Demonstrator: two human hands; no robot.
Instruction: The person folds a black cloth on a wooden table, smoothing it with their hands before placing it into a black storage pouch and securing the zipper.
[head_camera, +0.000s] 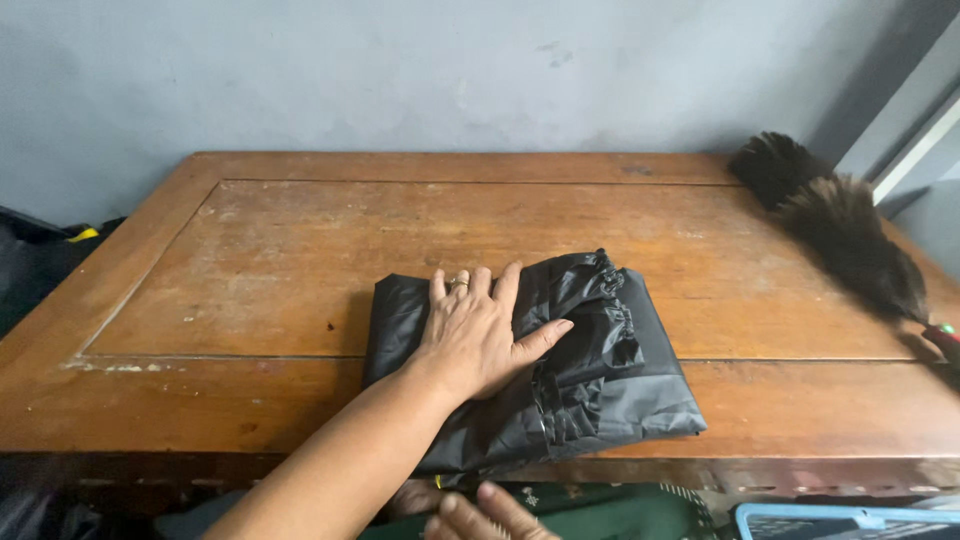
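Folded black garment (590, 380) is pressed flat at near centre of wooden tabletop (250, 260) by left hand (480, 335), fingers spread, nothing gripped; right hand (480, 512) is partly cut off below near edge, state unclear; feather duster (840, 225) far right.

The right hand (480, 512) is cut off by the bottom edge, so only some fingers show. The feather duster (835, 225) handle runs off the right edge. The left hand (478, 335) hides part of the black folded cloth (600, 370).

No packages, labels, signs or screens show, seemingly.
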